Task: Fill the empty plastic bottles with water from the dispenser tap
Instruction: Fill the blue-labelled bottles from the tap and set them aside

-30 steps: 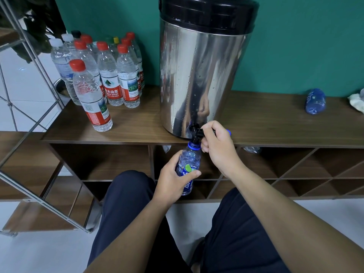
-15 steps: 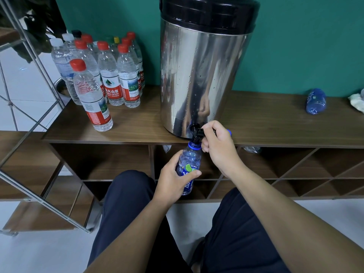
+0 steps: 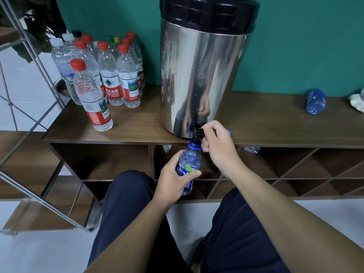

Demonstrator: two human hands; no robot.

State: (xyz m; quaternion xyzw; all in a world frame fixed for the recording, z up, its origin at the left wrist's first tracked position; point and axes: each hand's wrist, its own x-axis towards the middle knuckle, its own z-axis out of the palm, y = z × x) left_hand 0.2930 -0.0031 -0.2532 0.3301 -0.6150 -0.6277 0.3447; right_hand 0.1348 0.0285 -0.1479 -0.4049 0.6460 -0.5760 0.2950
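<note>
1. My left hand [image 3: 173, 181] is gripping the blue plastic bottle [image 3: 188, 164], fingers curled round it, just below the table's front edge, neck tilting up-right into the black tap [image 3: 197, 133].
2. My right hand [image 3: 218, 145] is pinching the tap's lever; the shiny steel dispenser [image 3: 199, 75] is standing above.
3. My palm is hiding the bottle's lower label.

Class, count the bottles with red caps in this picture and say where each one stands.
6. One red-capped bottle stands alone at the front of the wooden shelf top, left of the dispenser. The other five are clustered behind it. More may be hidden at the back.
</note>
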